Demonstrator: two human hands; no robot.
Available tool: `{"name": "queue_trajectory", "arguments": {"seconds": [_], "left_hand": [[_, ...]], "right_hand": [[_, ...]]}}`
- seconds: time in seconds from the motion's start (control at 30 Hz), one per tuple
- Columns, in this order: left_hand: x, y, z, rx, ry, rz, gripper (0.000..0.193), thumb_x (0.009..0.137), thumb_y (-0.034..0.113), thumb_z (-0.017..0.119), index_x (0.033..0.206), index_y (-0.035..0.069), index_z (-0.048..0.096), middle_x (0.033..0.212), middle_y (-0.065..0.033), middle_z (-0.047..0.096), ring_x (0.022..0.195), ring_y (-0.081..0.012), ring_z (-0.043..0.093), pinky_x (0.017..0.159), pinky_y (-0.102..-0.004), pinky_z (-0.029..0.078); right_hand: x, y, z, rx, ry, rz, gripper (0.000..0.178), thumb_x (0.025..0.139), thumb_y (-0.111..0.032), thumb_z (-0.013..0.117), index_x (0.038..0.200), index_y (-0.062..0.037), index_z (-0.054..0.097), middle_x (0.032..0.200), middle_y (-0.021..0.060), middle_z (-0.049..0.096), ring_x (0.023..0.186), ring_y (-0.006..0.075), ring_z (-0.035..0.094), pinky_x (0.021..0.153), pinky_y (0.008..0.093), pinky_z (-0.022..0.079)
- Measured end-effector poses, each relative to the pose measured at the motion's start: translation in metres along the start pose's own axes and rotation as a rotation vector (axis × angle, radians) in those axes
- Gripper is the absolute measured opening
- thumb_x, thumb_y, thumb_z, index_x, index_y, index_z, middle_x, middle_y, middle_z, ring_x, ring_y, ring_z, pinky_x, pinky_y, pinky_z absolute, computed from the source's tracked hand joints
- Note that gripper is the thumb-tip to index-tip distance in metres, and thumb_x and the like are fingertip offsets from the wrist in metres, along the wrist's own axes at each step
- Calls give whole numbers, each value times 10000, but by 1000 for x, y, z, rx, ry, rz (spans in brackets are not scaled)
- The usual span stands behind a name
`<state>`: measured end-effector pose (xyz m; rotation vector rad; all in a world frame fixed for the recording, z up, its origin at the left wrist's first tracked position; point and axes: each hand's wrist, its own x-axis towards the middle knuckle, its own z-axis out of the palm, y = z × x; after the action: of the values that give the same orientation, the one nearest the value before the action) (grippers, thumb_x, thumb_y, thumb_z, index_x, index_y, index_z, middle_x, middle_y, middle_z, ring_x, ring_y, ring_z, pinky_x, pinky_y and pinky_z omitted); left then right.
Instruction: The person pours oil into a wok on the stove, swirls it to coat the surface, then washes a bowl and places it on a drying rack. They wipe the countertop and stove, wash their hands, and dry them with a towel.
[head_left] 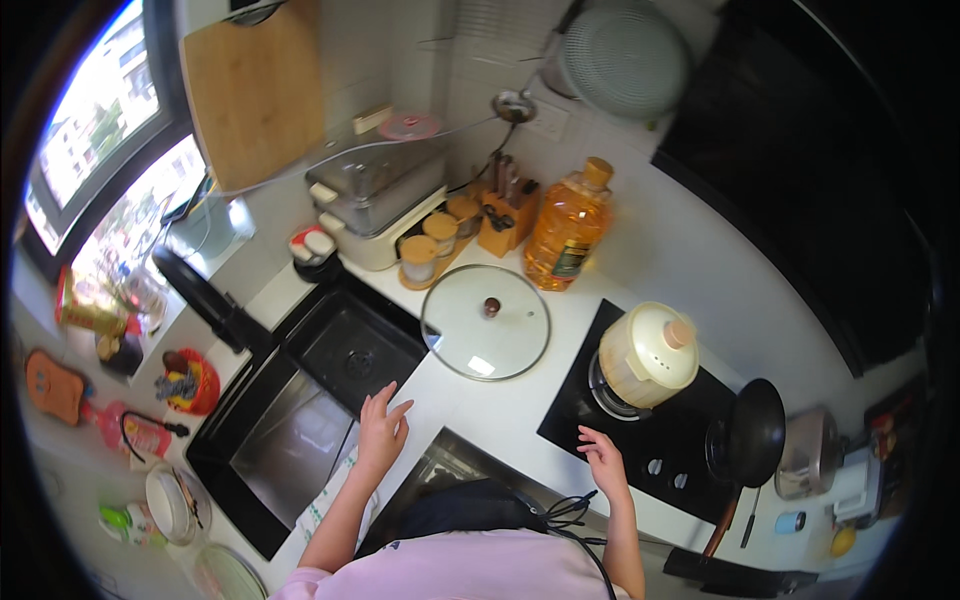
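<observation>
My left hand (pixel 382 428) hovers over the counter's front edge beside the black sink (pixel 350 330), fingers spread and nothing in them. Just beyond it a round glass lid (pixel 480 335) with a brown knob lies on the white counter. My right hand (pixel 602 458) is raised at the near left corner of the black gas stove (pixel 570 435), its fingers loosely extended and holding nothing. A cream pot (pixel 640 365) with its lid on sits on the left burner, a little beyond that hand. Neither hand touches anything I can see.
A large oil bottle (pixel 568 230), a knife block (pixel 508 222) and several spice jars (pixel 420 260) stand along the back. Left of them is a clear-lidded steamer (pixel 385 195). A black wok (pixel 755 432) is tilted at the stove's right. The faucet (pixel 210 300) rises behind the sink.
</observation>
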<state>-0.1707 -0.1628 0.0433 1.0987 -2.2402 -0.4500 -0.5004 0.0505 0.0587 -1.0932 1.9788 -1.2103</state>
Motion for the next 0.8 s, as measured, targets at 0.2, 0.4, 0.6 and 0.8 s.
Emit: {"name": "queue_trajectory", "arguments": {"seconds": [0.2, 0.4, 0.6, 0.8], "left_hand": [[19, 41, 38, -61, -92, 120, 235, 759, 31, 594, 983, 67, 657, 1248, -184, 484, 1123, -372, 471, 1008, -515, 333], [32, 112, 82, -165, -135, 166, 220, 769, 43, 598, 977, 74, 662, 1235, -188, 503, 1106, -380, 485, 990, -482, 363], [61, 142, 109, -273, -116, 112, 242, 769, 29, 605, 1002, 76, 653, 1215, -153, 530, 1119, -339, 512, 933, -388, 427], [88, 151, 119, -373, -139, -6, 288, 793, 37, 597, 1077, 80, 613, 1223, -143, 519, 1077, -326, 539, 853, -366, 467]], "right_hand": [[-35, 5, -65, -105, 154, -29, 349, 820, 74, 451, 1112, -43, 600, 978, 105, 624, 864, 175, 625, 771, 262, 488], [-67, 12, -122, -134, 216, 17, 311, 834, 62, 469, 1095, -32, 611, 951, 98, 631, 858, 168, 628, 762, 252, 485], [-36, -7, -156, -60, 77, -53, 226, 885, 5, 486, 1073, -4, 610, 922, 88, 627, 836, 157, 623, 725, 248, 482], [100, -98, -150, -181, -38, -307, 212, 917, -121, 525, 1072, -11, 620, 867, 68, 635, 729, 113, 563, 680, 263, 462]]}}
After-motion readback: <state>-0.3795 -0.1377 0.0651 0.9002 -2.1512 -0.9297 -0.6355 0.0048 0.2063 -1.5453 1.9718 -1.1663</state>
